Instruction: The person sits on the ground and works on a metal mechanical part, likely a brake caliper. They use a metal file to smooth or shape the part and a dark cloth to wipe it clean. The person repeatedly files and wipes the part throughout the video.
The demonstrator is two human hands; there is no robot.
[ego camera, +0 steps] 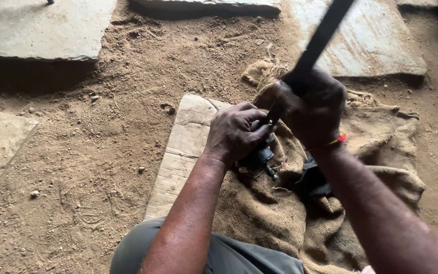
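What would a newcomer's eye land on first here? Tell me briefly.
At centre, the right hand grips a long dark bar that slants to the top edge. Beside it, the left hand clamps a small dark metal part. Both work over burlap sacking on a wooden board.

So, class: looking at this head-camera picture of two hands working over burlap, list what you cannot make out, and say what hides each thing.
- Dark metal part: mostly covered by the left hand; its shape is unclear.
- Long dark bar: its upper end is cut off by the top edge, and its lower end is hidden by the right hand.
- Wooden board: partly under the burlap sack.
- Second dark object: behind the right forearm.
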